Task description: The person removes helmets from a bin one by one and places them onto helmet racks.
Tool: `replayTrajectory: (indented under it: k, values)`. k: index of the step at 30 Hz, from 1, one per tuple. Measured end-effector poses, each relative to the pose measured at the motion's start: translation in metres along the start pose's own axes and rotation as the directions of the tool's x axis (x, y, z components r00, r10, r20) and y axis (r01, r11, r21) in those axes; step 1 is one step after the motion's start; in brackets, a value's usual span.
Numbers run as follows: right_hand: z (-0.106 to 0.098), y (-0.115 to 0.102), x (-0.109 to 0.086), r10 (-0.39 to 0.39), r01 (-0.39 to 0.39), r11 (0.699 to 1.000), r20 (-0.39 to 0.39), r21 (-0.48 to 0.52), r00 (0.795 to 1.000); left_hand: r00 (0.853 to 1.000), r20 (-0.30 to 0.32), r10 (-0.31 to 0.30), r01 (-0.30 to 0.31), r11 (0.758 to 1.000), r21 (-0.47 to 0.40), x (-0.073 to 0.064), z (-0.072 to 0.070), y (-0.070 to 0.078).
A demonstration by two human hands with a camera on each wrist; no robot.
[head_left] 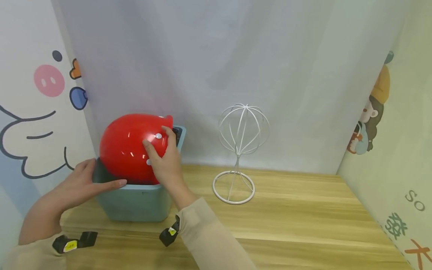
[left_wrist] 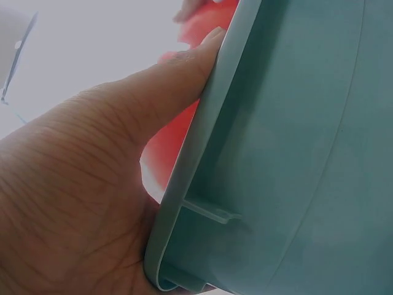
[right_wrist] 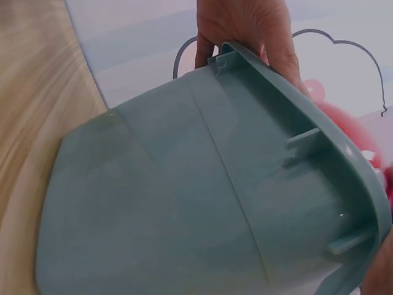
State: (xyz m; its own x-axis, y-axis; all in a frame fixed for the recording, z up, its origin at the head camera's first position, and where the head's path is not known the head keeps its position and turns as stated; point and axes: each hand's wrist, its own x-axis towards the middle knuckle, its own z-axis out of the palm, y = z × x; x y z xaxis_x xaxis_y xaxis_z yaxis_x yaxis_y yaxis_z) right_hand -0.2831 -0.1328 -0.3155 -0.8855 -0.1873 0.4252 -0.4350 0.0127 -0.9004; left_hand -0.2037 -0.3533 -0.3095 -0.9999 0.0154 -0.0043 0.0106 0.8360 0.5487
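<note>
A glossy red helmet (head_left: 129, 146) with small white rivets sits tilted in a grey-green plastic bin (head_left: 135, 204), bulging well above its rim. My right hand (head_left: 167, 161) grips the helmet near its right edge, thumb and a finger spread on the shell; the other fingers are hidden. At the bin's near left corner, my left hand (head_left: 82, 183) holds the rim, its thumb lying along the front edge. The left wrist view shows that thumb (left_wrist: 166, 80) against the rim, with red shell behind it.
A white wire stand (head_left: 237, 150) with a round cage top and ring base stands right of the bin on the wooden table (head_left: 297, 217). Something dark shows inside the bin's far right corner. A grey curtain (head_left: 236, 56) hangs behind, with printed panels at both sides.
</note>
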Motion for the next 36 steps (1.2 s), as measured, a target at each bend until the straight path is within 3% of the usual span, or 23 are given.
replayTrajectory:
  k: [8, 15, 21, 26, 31, 34, 36]
  values:
    - [0.0, 0.006, -0.002, -0.093, 0.11, 0.974, -0.092, 0.199, 0.991, 1.0, -0.01, 0.019, -0.02, 0.999, -0.033, -0.001, 0.0, -0.002]
    - [-0.002, 0.016, -0.009, -0.156, 0.218, 0.919, -0.205, 0.33, 0.966, 1.0, 0.004, 0.012, -0.012, 1.0, -0.005, -0.003, 0.001, -0.008]
    - [-0.006, 0.022, -0.001, -0.186, 0.266, 0.892, -0.239, 0.366, 0.953, 1.0, 0.006, -0.007, 0.007, 1.0, 0.013, -0.001, 0.0, -0.005]
    - [-0.019, 0.011, 0.002, -0.22, 0.318, 0.868, -0.279, 0.382, 0.935, 1.0, 0.027, -0.016, 0.016, 1.0, 0.002, -0.001, -0.001, 0.002]
    - [-0.048, -0.017, 0.002, -0.27, 0.431, 0.796, -0.389, 0.424, 0.881, 1.0, 0.003, 0.031, -0.031, 0.998, -0.055, -0.002, -0.001, 0.005]
    - [-0.071, -0.037, 0.001, -0.299, 0.522, 0.727, -0.479, 0.447, 0.825, 0.998, -0.018, 0.06, -0.061, 0.995, -0.073, -0.003, -0.002, 0.004]
    - [-0.087, -0.049, 0.001, -0.327, 0.599, 0.662, -0.546, 0.45, 0.771, 0.998, -0.02, 0.065, -0.066, 0.996, -0.058, -0.003, -0.003, 0.003]
